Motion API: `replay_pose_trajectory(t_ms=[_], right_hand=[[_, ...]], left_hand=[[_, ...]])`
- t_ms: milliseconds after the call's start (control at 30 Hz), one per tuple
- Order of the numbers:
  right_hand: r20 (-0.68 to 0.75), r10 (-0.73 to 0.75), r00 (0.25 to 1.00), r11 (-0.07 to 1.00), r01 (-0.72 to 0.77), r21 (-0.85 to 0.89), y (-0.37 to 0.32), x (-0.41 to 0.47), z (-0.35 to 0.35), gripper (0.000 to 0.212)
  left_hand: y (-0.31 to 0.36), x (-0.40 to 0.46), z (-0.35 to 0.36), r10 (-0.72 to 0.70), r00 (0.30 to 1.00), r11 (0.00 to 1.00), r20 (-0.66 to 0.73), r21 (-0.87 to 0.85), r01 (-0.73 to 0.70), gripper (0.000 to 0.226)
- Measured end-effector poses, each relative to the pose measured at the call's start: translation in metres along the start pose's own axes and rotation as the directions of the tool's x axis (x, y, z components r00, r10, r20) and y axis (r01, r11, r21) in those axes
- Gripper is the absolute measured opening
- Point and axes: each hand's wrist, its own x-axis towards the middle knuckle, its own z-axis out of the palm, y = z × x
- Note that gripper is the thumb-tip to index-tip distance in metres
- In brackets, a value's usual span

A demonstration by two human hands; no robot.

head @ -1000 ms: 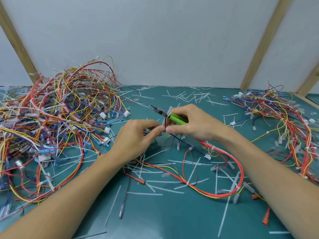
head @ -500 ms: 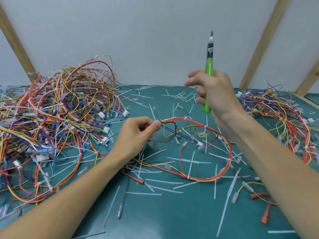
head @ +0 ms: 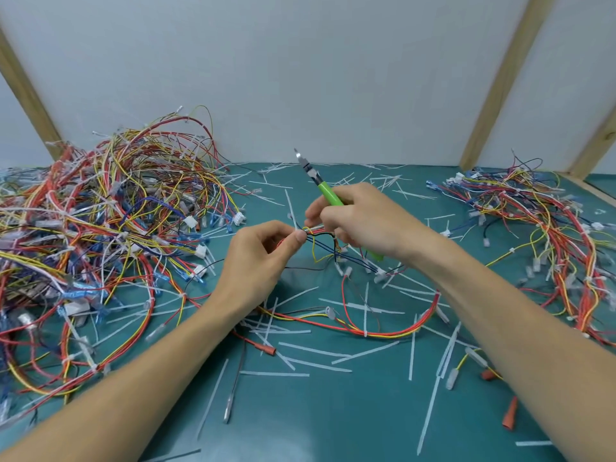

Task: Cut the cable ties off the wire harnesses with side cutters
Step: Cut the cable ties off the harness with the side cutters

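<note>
Right hand (head: 363, 218) fingers clamped on green side cutters (head: 325, 190), long axis diagonal, tip pointing up-left toward desk's far edge. Left hand (head: 263, 258) pinches harness (head: 383, 328) at desk centre. Cut ties (head: 293, 348) litter desk (head: 333, 411); wire piles (head: 100, 211) at left and right edges.

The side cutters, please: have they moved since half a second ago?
Yes. The side cutters in the right hand have come down from in front of the white wall to just above the green mat, tilted up-left.

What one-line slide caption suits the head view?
Left hand pinches a wire harness while right hand holds green-handled side cutters.
</note>
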Motion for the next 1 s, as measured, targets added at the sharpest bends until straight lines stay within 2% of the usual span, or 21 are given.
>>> replay_pose_trajectory(t_ms=[67, 100, 167, 233, 267, 333, 400, 567, 633, 733, 833, 1000], right_hand=[[0.045, 0.051, 0.998, 0.996, -0.048, -0.081, 0.004, -0.001, 0.000, 0.041], [0.046, 0.050, 0.998, 0.996, -0.046, -0.078, 0.005, -0.001, 0.001, 0.034], [-0.021, -0.010, 1.000, 0.999, 0.011, 0.043, 0.005, -0.002, 0.004, 0.021], [-0.018, -0.046, 0.999, 0.971, 0.049, 0.233, 0.003, -0.003, 0.004, 0.027], [0.017, -0.053, 0.998, 0.961, 0.046, 0.274, 0.003, -0.003, 0.005, 0.029], [0.059, -0.050, 0.997, 0.980, 0.037, 0.196, 0.003, -0.004, 0.007, 0.034], [0.037, -0.057, 0.998, 0.994, 0.053, 0.099, 0.004, -0.002, 0.009, 0.026], [0.056, -0.007, 0.998, 0.999, 0.004, 0.047, 0.005, 0.001, 0.003, 0.023], [0.056, 0.030, 0.998, 0.998, -0.034, 0.058, 0.007, 0.003, 0.003, 0.021], [0.079, 0.138, 0.987, 0.982, -0.147, 0.122, 0.014, 0.005, 0.010, 0.037], [0.156, 0.193, 0.969, 0.954, -0.222, 0.200, 0.020, 0.004, 0.014, 0.025], [0.275, 0.165, 0.947, 0.916, -0.250, 0.313, 0.017, 0.003, 0.007, 0.022]], left_hand=[[0.001, 0.000, 0.000, 0.019, 1.000, 1.000, -0.011, 0.008, -0.019, 0.019], [0.002, -0.001, 0.000, 0.025, 1.000, 1.000, -0.017, 0.015, -0.025, 0.018], [0.003, -0.001, -0.001, 0.023, 0.999, 1.000, -0.026, 0.006, -0.023, 0.019], [0.002, 0.000, -0.002, 0.018, 0.999, 1.000, -0.031, -0.003, -0.018, 0.019], [0.002, 0.000, -0.002, 0.020, 0.999, 1.000, -0.032, -0.002, -0.020, 0.019], [0.002, 0.000, -0.002, 0.026, 0.999, 1.000, -0.031, 0.014, -0.026, 0.017], [0.001, 0.000, -0.001, 0.025, 0.999, 0.999, -0.023, 0.030, -0.025, 0.015], [-0.002, 0.000, 0.000, 0.025, 0.999, 0.998, 0.034, 0.052, -0.027, 0.012], [-0.004, 0.001, 0.000, 0.043, 0.998, 0.993, 0.036, 0.104, -0.047, 0.010], [-0.004, 0.001, 0.001, 0.115, 0.993, 0.981, -0.007, 0.160, -0.113, 0.005], [-0.003, 0.002, 0.000, 0.199, 0.979, 0.958, -0.038, 0.220, -0.186, 0.007], [-0.003, 0.002, -0.002, 0.136, 0.989, 0.982, -0.054, 0.141, -0.127, 0.007]])
